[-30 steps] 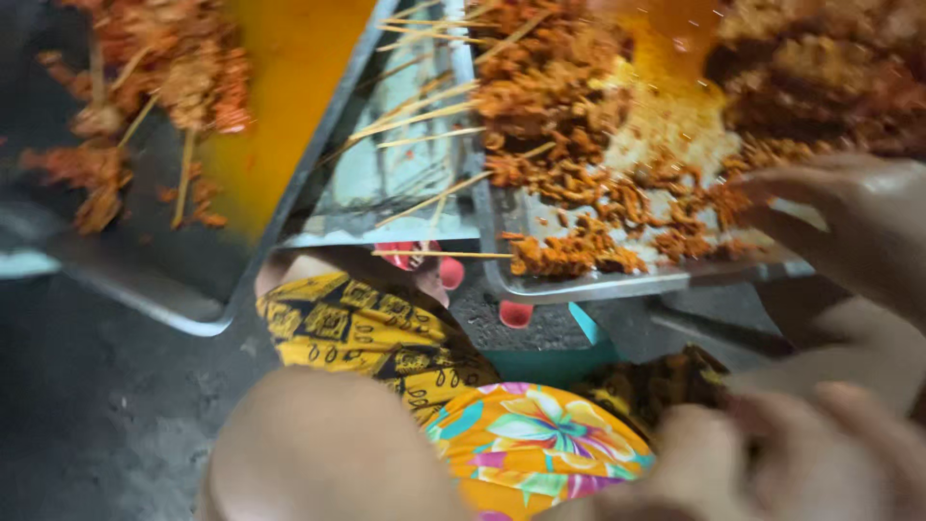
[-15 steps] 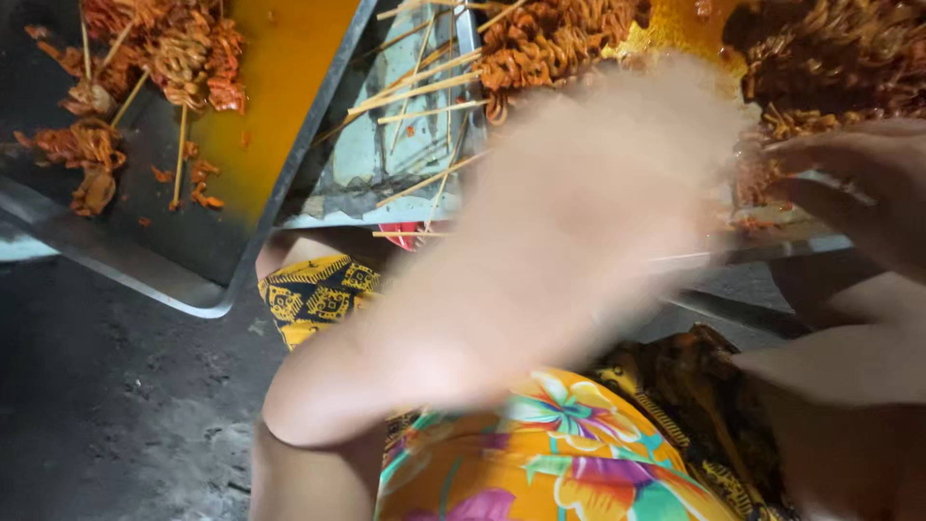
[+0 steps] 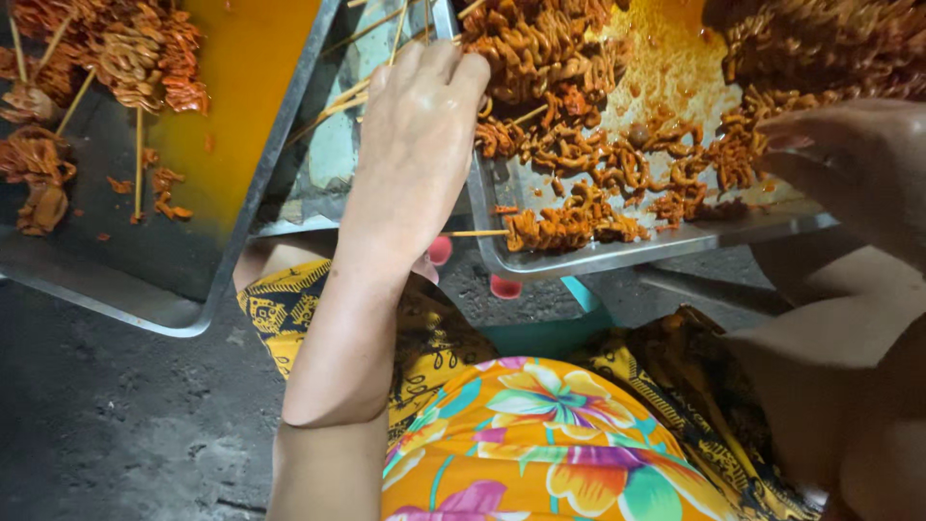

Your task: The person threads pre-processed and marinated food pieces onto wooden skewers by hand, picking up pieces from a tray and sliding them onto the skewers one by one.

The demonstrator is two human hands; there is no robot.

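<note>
Two hands in view. Our left hand (image 3: 417, 130) lies palm down, fingers loosely curled over thin bamboo skewers (image 3: 352, 96) between the trays; an actual grip we can't confirm. Our right hand (image 3: 849, 159) is blurred at the steel tray (image 3: 627, 253) of orange-red marinated coiled meat (image 3: 569, 154); state unclear.

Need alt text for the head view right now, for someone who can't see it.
The left hand reaches over bare bamboo skewers at the edge of a metal tray of orange marinated meat pieces. The right hand hovers at that tray's right side; a second tray holds finished skewers.
</note>
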